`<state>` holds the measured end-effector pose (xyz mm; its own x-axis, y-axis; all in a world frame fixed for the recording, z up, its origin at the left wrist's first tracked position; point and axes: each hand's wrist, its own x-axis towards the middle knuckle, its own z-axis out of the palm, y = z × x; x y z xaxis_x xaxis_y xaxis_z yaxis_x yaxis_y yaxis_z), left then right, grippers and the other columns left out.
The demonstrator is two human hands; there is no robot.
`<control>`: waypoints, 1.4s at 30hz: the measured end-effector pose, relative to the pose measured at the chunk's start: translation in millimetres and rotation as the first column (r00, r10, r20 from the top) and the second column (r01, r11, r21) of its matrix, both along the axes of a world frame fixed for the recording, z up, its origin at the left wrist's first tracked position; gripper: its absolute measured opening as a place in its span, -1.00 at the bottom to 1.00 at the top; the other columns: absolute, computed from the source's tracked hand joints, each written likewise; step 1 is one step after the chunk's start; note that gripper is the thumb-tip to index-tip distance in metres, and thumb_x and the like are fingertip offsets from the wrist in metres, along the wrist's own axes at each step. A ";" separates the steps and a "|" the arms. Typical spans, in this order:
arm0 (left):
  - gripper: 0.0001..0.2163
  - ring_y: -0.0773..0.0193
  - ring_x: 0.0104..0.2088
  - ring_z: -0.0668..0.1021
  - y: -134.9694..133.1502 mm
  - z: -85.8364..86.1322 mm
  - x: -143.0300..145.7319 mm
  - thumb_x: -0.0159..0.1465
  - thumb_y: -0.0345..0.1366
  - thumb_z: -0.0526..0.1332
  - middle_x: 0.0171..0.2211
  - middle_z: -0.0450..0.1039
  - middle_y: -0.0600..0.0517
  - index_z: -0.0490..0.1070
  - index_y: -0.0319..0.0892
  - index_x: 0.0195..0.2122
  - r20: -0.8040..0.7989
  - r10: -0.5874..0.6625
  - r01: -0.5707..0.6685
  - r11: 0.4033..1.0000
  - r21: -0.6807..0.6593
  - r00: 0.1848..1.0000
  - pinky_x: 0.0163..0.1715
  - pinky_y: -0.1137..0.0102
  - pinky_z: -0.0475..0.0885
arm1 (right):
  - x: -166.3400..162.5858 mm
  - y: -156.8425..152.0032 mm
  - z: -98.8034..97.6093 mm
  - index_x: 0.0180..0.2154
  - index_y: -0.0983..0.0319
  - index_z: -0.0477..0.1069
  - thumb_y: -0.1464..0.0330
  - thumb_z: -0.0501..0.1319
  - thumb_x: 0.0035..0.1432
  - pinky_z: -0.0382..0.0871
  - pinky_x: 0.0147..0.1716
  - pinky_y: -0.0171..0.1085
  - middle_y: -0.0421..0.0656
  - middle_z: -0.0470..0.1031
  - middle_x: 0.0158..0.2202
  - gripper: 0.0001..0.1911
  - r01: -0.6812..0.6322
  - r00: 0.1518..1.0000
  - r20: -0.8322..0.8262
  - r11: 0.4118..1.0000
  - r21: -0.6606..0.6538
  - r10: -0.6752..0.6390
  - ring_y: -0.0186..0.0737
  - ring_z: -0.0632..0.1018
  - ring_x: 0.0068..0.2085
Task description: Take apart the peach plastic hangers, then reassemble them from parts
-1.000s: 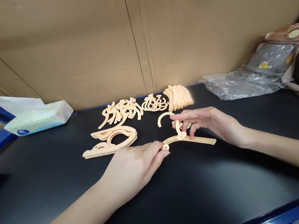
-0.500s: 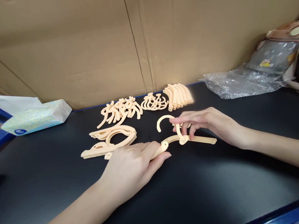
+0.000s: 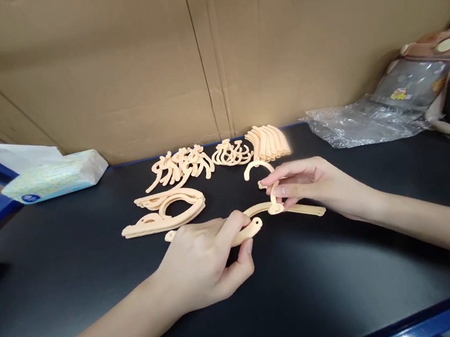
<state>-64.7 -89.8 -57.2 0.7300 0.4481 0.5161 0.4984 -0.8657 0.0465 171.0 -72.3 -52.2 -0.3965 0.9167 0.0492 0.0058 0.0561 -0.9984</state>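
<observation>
My left hand [image 3: 205,259] is closed around a cream plastic hanger arm [image 3: 248,233], whose holed end sticks out past the fingers. Between the thumb and fingers of my right hand [image 3: 309,181] stands a cream hanger hook [image 3: 257,167], its curve upward and its round base at the bottom. That base is close to the end of the hanger arm, but apart from it. Behind the base another curved hanger arm [image 3: 309,210] lies on the black table [image 3: 294,293]. Left of it rest stacked folded hangers [image 3: 181,218], partly behind my left hand.
Along the back lie a heap of curved arms [image 3: 186,163], several loose hooks [image 3: 231,153] and a row of straighter arms [image 3: 268,142]. A tissue pack [image 3: 57,175] sits at left. Clear plastic wrap [image 3: 353,124] and a bottle [image 3: 410,79] stand at right, before a cardboard wall [image 3: 108,67].
My right hand has lifted the hook slightly up and to the right. The arm in my left hand has turned flatter, and the left thumb has loosened downward.
</observation>
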 end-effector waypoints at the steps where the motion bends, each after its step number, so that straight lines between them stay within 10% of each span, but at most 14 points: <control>1: -0.93 0.43 -0.67 0.30 0.0 0.4 0.0 0.21 -0.44 0.06 -0.61 0.28 0.20 0.29 -0.21 -0.30 0.007 -0.006 0.006 1.000 0.007 1.000 -0.66 0.48 0.14 | 0.2 0.1 -0.5 -0.21 0.19 0.56 0.31 0.34 0.06 0.50 -0.30 -0.34 -0.22 0.57 -0.39 -0.79 -0.015 1.000 -0.003 1.000 -0.006 0.015 -0.35 0.58 -0.34; 14: -0.85 0.25 -0.32 0.40 7.0 0.5 -1.1 0.35 -0.41 0.09 -0.31 0.46 -0.02 0.37 -0.30 -0.10 -0.014 -0.031 0.030 0.999 -0.015 0.999 -0.30 0.34 0.34 | 5.2 4.7 -4.0 -0.19 0.20 0.51 0.30 0.35 0.05 0.54 -0.25 -0.35 -0.19 0.52 -0.28 -0.76 -0.011 1.000 -0.014 0.996 -0.093 0.010 -0.36 0.57 -0.27; 42: -0.82 0.30 -0.37 0.44 8.5 -2.7 -0.7 0.39 -0.35 0.05 -0.35 0.43 0.00 0.38 -0.26 -0.08 0.023 -0.036 0.038 0.995 -0.092 0.999 -0.35 0.42 0.35 | 3.8 5.7 -3.6 -0.24 0.19 0.55 0.31 0.40 -0.03 0.51 -0.33 -0.36 -0.20 0.56 -0.33 -0.75 -0.023 0.998 -0.064 0.984 -0.178 0.012 -0.34 0.59 -0.30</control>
<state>-65.4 -81.4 -60.0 0.7359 0.4677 0.4896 0.4644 -0.8749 0.1377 174.8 -66.7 -55.8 -0.4142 0.9058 -0.0898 -0.0561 -0.1239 -0.9907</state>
